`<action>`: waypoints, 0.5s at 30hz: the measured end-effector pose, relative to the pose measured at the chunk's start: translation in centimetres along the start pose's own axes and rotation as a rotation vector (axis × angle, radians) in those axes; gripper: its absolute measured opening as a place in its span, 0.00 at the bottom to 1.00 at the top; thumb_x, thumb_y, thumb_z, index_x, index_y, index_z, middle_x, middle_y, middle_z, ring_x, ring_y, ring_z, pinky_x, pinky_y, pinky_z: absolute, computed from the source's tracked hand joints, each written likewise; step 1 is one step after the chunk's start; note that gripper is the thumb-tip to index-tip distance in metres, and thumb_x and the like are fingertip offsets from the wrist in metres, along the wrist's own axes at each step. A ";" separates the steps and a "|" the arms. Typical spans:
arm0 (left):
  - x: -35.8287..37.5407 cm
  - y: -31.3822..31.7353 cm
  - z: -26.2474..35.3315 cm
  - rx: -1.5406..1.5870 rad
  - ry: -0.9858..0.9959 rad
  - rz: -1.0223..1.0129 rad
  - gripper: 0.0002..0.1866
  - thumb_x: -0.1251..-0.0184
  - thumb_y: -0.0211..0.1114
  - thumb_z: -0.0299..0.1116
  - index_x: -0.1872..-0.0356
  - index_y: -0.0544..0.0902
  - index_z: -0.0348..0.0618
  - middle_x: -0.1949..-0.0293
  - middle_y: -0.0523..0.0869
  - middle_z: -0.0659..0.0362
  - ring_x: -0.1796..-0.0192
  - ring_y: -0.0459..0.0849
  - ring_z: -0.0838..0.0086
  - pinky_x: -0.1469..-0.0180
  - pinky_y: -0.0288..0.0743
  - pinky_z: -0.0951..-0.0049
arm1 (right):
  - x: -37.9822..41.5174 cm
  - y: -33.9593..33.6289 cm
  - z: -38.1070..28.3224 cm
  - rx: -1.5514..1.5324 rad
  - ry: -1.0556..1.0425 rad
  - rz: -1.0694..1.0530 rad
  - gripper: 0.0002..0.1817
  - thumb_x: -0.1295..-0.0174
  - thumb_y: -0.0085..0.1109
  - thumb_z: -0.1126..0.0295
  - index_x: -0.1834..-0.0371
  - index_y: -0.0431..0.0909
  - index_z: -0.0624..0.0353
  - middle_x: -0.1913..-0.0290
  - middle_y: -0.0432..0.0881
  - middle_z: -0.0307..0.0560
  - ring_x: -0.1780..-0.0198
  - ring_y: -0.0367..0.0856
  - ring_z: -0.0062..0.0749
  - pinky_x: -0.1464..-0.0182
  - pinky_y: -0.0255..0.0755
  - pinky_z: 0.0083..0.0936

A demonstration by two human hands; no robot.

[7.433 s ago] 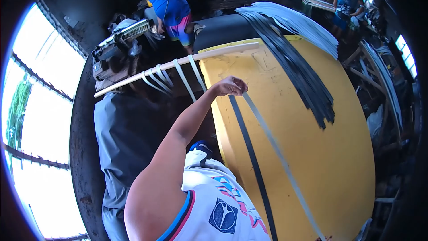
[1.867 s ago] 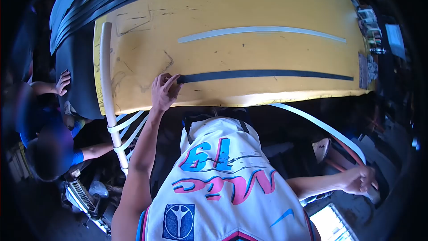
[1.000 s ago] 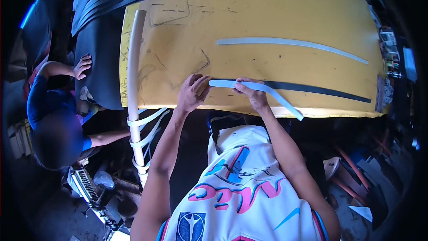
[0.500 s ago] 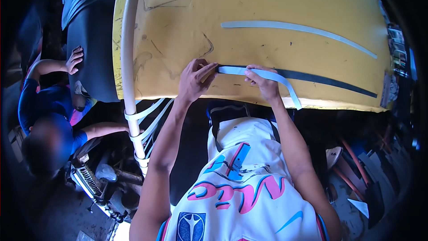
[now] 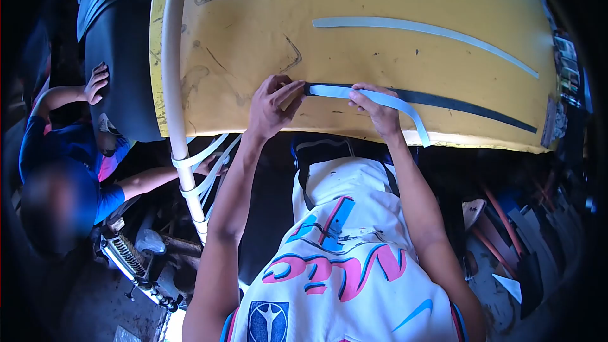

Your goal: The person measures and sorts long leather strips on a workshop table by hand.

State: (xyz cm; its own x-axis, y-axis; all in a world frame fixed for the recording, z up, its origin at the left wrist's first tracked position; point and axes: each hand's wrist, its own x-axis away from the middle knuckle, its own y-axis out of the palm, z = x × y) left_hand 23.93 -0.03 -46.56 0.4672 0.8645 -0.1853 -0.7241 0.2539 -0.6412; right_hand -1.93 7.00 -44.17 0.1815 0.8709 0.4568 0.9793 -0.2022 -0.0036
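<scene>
On the yellow table surface (image 5: pixel 240 38), a long black strip (image 5: pixel 468 106) lies near the front edge. My left hand (image 5: pixel 274 104) pinches the black strip's left end, fingers pressed together. A pale blue-white strip (image 5: pixel 329 91) lies along the left part of the black one. My right hand (image 5: pixel 375 109) holds that pale strip between thumb and fingers, and its free end curls down past the table edge. Farther back lies another pale strip (image 5: pixel 424 27), touched by neither hand.
A pale pole (image 5: pixel 172 69) stands across the table's left side, with pale strips (image 5: pixel 209 183) looped at its lower part. A co-worker (image 5: pixel 63 152) in blue is at the left, one hand on dark material (image 5: pixel 130 82). Assorted sheets (image 5: pixel 532 240) lie at the lower right.
The view has shifted slightly, so the table appears a little higher. Both my hands keep their holds. The co-worker's lower hand has moved right, beside the looped strips.
</scene>
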 end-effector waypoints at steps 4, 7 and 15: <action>0.1 0.1 -0.1 -0.007 -0.003 -0.008 0.19 0.45 0.77 0.29 0.49 0.89 0.49 0.57 0.84 0.54 0.55 0.85 0.61 0.54 0.82 0.66 | -0.1 0.1 -0.1 0.050 0.000 -0.016 0.18 0.39 0.72 0.65 0.52 0.85 0.68 0.61 0.90 0.48 0.63 0.90 0.27 0.63 0.81 0.16; 0.0 -0.1 0.1 -0.007 -0.015 -0.014 0.20 0.45 0.77 0.28 0.49 0.89 0.49 0.57 0.84 0.54 0.55 0.85 0.61 0.54 0.81 0.66 | -0.1 0.1 0.1 0.034 0.009 -0.004 0.18 0.39 0.72 0.65 0.52 0.86 0.67 0.61 0.90 0.48 0.63 0.90 0.26 0.63 0.81 0.16; 0.1 0.2 -0.1 -0.007 0.021 0.020 0.20 0.46 0.77 0.27 0.49 0.89 0.50 0.57 0.84 0.55 0.56 0.85 0.62 0.55 0.81 0.66 | -0.1 0.3 0.0 0.043 0.018 0.020 0.17 0.39 0.72 0.65 0.53 0.87 0.65 0.63 0.90 0.45 0.63 0.89 0.23 0.63 0.80 0.18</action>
State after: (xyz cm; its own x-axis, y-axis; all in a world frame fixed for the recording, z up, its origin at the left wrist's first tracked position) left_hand 23.87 0.04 -46.81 0.4638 0.8598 -0.2136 -0.7295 0.2338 -0.6428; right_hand -1.68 6.87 -44.25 0.1994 0.8586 0.4723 0.9786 -0.1993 -0.0507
